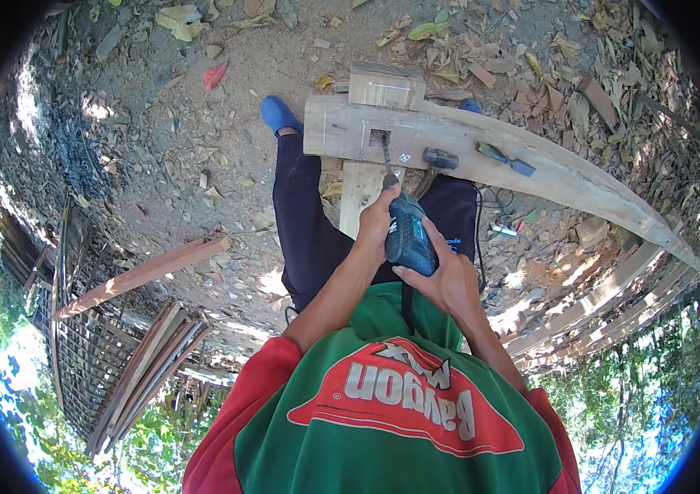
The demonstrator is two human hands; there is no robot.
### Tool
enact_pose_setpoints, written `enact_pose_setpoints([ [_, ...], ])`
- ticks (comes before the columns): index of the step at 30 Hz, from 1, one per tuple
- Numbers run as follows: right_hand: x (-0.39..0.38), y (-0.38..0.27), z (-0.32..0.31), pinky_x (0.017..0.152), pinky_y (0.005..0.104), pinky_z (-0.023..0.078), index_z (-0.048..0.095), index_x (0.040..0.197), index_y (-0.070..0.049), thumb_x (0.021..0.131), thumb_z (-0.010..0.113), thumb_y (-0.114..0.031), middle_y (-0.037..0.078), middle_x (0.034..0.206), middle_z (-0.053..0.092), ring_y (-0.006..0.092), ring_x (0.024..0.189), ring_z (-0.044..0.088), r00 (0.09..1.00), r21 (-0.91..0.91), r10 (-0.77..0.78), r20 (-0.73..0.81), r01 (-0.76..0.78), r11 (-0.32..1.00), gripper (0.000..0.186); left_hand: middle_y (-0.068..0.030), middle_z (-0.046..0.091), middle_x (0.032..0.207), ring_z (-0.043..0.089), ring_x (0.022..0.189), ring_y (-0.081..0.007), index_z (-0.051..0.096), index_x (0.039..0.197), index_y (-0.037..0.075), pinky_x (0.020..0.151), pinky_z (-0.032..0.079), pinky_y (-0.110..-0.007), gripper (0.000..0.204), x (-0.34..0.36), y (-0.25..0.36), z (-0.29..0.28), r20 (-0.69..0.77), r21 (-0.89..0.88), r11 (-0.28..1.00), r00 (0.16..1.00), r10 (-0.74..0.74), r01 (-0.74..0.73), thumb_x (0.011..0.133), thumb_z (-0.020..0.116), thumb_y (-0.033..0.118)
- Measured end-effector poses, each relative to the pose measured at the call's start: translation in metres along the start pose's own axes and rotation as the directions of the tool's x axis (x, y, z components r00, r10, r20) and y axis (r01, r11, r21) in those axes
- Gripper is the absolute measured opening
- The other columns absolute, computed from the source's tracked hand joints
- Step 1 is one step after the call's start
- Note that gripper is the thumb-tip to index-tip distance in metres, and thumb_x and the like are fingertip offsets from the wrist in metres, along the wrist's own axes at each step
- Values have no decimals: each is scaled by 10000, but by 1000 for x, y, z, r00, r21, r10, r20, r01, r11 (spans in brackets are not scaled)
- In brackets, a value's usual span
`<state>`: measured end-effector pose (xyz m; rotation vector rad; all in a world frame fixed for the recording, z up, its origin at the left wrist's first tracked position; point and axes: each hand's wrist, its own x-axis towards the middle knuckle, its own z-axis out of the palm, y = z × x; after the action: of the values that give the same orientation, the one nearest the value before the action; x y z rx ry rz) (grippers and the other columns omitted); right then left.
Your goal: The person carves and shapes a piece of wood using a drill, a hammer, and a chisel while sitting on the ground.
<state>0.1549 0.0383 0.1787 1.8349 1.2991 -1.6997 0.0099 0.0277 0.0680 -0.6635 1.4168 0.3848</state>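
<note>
A blue and black power drill (408,239) is held by both hands, its bit reaching into a square mortise (380,137) in a long curved wooden beam (564,152) with white marks. My left hand (376,214) wraps round the drill's front. My right hand (441,272) grips its rear part. A hammer (442,156) and a chisel (504,159) with a dark handle lie on the beam to the right of the hole. A short marked block (385,86) sits at the beam's far edge, and another board (357,198) runs beneath it toward me.
Loose planks (140,280) and a bundle of strips (137,370) lie at the left beside slatted material. More long boards (572,305) lie at the right. A cord and a small object (505,230) are near my right leg. Dry leaves and wood scraps cover the dirt ground.
</note>
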Motion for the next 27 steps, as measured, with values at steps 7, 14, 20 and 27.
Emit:
enact_pose_setpoints([
  [7,8,10,-21,831,419,548,445,1469,-100,706,805,-494,241,1012,711,376,921,712,1000,97,-14,19,12,995,931,-94,660,797,665,663,-206,633,929,31,623,570,-381,343,7,-6,20,-18,-23,998,998,55,-55,895,686,369],
  [14,17,12,-34,847,403,540,460,1462,-98,707,810,-476,228,1045,712,366,941,712,999,75,-13,42,9,997,914,-91,654,789,665,655,-207,630,923,42,601,578,-385,311,1,5,34,4,-23,1000,1000,10,-10,879,714,338],
  [20,19,16,-23,779,475,558,487,1436,-99,703,779,-531,258,907,711,427,837,701,997,14,-75,-10,75,997,900,-82,655,770,667,642,-207,636,914,52,602,585,-374,271,18,2,20,46,0,1000,999,-3,3,859,728,301],
  [27,48,6,-3,750,476,557,468,1448,-103,715,781,-521,255,860,708,418,808,702,998,-139,-56,1,56,989,900,-108,692,790,691,639,-236,644,931,53,635,600,-374,305,62,10,-11,106,38,999,994,-2,-2,875,682,351],
])
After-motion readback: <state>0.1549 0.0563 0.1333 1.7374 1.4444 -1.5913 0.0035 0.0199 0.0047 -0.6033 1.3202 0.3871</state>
